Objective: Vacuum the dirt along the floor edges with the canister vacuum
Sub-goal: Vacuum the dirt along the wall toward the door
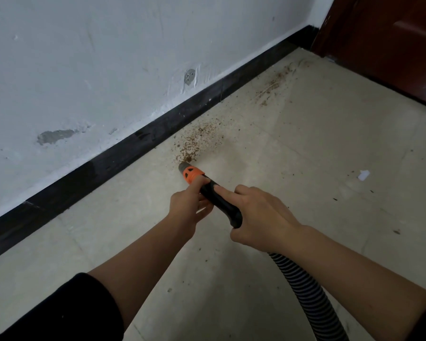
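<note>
My left hand pinches the vacuum handle just behind its orange collar; my right hand grips the rear end. The nozzle touches the dirt near the baseboard at the floor edge.

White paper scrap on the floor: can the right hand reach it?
Likely yes, once freed: the right hand grips the black vacuum handle; only beige floor separates it from the white paper scrap.

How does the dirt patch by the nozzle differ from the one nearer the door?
The near dirt patch is dense and lies right at the nozzle of the vacuum handle. The far dirt patch is thinner, streaked, and well beyond it, toward the door. Both are brown crumbs close to the black baseboard.
</note>
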A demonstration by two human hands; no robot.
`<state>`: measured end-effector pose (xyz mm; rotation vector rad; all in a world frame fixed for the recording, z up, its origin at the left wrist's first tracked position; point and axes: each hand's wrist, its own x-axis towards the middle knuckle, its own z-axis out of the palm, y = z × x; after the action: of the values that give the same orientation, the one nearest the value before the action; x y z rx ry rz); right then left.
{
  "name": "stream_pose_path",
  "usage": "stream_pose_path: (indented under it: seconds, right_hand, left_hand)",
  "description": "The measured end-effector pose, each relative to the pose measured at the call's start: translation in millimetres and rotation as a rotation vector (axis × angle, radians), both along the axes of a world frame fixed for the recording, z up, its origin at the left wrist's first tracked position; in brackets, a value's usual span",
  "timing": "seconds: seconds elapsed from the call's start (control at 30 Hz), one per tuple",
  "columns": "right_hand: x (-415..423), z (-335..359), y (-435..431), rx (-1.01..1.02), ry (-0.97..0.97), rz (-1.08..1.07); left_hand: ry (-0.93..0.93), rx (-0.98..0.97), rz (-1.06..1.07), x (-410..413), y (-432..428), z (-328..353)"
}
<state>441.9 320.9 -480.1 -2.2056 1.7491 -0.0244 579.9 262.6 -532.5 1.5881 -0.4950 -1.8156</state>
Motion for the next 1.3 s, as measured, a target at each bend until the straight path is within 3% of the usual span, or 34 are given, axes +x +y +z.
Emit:
stream_pose_path:
  seconds: [0.47, 1.3]
  right_hand:
    - [1.0, -2.4, -2.9, -0.003, 0.047, -0.111]
    - [8.1, 1.6, -12.6, 0.029, -0.020, -0.089]
  left_hand:
    - [0.019, -0.016, -0.040, -12.4, -11.2, 3.6]
    - [-0.004, -0.003, 0.011, -0.2, -14.5, 9.0]
